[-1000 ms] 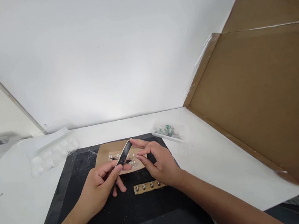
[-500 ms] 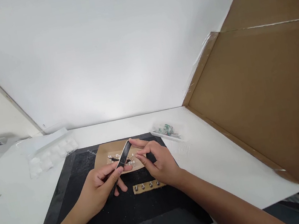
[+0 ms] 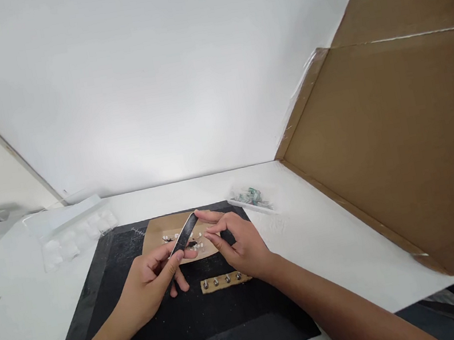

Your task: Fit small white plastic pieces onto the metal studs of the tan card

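Observation:
Between the thumb and fingers of my left hand (image 3: pixel 151 272) is a narrow black strip with a pale edge, which looks like a nail file (image 3: pixel 187 232). It slants up and to the right. My right hand (image 3: pixel 236 238) touches its upper end with the index fingertip. The thumb and another finger of that hand are pinched together; what they hold, if anything, is too small to see. Below both hands, a brown sheet (image 3: pixel 151 238) bears small white pieces (image 3: pixel 200 246) and some dark bits, partly hidden. A tan strip (image 3: pixel 223 287) with several shiny metal studs lies nearer me.
A black mat (image 3: pixel 218 328) covers the middle of the white table (image 3: pixel 331 245). Behind it on the right is a clear tray (image 3: pixel 253 199) with greenish packets. A clear plastic container (image 3: pixel 76 236) stands at the left. A cardboard panel (image 3: pixel 390 154) rises on the right.
The nail file and my left fingers have shifted slightly left, and the file's lower end shows less under my hand. My right hand keeps nearly the same pose. The whole view has moved a little.

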Available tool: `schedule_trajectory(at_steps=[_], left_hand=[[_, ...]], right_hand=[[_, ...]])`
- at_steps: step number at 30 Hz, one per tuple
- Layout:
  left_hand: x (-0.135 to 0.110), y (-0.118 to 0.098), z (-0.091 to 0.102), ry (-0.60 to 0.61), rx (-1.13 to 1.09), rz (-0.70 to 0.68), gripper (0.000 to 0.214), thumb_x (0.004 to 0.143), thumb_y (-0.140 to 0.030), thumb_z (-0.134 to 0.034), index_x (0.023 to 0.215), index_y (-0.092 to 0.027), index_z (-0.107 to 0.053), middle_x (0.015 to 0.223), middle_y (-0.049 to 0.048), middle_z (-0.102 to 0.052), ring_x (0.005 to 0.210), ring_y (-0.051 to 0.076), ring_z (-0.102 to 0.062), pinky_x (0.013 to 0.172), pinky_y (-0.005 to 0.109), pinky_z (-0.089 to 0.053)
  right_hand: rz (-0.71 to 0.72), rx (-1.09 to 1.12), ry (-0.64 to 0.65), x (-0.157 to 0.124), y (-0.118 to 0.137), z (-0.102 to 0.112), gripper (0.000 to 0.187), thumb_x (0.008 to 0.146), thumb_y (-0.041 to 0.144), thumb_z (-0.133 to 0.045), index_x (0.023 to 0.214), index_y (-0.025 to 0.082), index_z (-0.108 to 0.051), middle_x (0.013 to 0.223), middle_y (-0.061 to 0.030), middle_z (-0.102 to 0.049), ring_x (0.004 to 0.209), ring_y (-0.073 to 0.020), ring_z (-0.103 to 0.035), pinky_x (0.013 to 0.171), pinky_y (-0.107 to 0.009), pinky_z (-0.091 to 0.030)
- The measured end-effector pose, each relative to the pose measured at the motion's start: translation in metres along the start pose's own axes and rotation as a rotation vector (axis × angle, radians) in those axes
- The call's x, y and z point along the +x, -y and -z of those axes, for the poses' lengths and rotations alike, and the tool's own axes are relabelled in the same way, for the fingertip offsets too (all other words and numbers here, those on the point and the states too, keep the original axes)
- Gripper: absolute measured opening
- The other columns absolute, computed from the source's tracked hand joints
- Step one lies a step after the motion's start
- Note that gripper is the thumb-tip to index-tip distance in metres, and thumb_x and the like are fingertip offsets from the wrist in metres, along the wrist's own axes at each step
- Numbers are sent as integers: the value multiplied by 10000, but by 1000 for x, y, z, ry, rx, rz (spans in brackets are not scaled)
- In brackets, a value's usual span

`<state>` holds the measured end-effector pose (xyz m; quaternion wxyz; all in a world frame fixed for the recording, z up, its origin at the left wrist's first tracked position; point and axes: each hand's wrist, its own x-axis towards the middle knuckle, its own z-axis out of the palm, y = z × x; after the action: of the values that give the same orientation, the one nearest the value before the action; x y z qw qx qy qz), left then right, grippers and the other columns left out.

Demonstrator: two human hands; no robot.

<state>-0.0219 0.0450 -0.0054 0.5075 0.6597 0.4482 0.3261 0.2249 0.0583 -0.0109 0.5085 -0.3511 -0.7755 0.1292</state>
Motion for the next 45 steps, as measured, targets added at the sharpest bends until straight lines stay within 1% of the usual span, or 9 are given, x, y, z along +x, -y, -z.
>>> schedule_trajectory(at_steps=[6,13,18,28,34,36,38,41,45], left_hand=[[0,-6,-1,-2,-3,-8,531,1028,-608,-569,1200,-137,-743,592,16,-674,497,145,-594,490,234,-508],[0,-4,1,-14,120,-19,512,1062,-610,-500,1195,-161,-706,517,-42,-603,440,106,-438,494,224,-362],[1,-4,1,-30,136,-47,452,1080,-564,-494,1163,-172,-702,484,-63,-562,487,120,-505,605,243,-394],[1,-7,-2,-53,112,-47,437,1069,-562,-506,1127,-164,-678,475,-92,-504,431,105,-472,573,241,-390],[-1,-9,-3,-52,54,-46,419,1067,-535,-524,1194,-160,-659,478,-104,-476,434,108,-483,552,231,-405],[-1,-9,-3,-45,47,-59,416,1072,-525,-525,1229,-160,-649,508,-100,-497,442,105,-499,566,235,-427],[0,-8,-3,-37,33,-71,426,1071,-525,-533,1281,-166,-626,623,-65,-604,450,90,-512,563,234,-437],[1,-7,-4,-12,14,-53,482,1066,-563,-527,1323,-162,-604,734,-19,-686,428,71,-485,481,214,-385],[2,-3,-3,4,6,14,562,1054,-628,-507,1335,-150,-603,532,-71,-573,386,92,-429,398,188,-324]], right_hand=[[-1,-1,-34,-1,-3,0,57,1047,237,-643,1053,274,-601,1451,-93,-701,1323,-260,-686,1056,-487,-570],[25,-5,-39,-1,-4,-1,69,1042,233,-656,1062,285,-616,1389,-79,-741,1299,-256,-702,1038,-484,-577],[55,-34,-33,-1,-2,0,84,1037,209,-658,1048,280,-614,1379,-88,-748,1286,-261,-712,993,-473,-580],[138,-100,-4,-2,-1,0,67,1032,201,-657,1047,261,-631,1422,-116,-719,1314,-263,-698,960,-448,-590],[144,-81,-34,-4,-6,-3,99,1013,187,-689,1064,251,-634,1407,-113,-728,1293,-254,-706,987,-431,-584],[135,-74,-36,-4,-7,-3,109,1013,182,-691,1067,256,-631,1399,-103,-734,1280,-246,-712,985,-428,-583],[124,-74,-29,-3,-6,-2,103,1018,189,-685,1068,261,-629,1399,-99,-734,1274,-249,-714,976,-434,-584],[116,-76,-29,-2,-4,-1,80,1026,208,-680,1056,263,-631,1385,-98,-743,1231,-252,-734,955,-439,-586],[141,-84,2,-1,0,-3,59,1035,210,-672,1025,254,-635,1299,-90,-785,1150,-241,-766,906,-416,-581]])
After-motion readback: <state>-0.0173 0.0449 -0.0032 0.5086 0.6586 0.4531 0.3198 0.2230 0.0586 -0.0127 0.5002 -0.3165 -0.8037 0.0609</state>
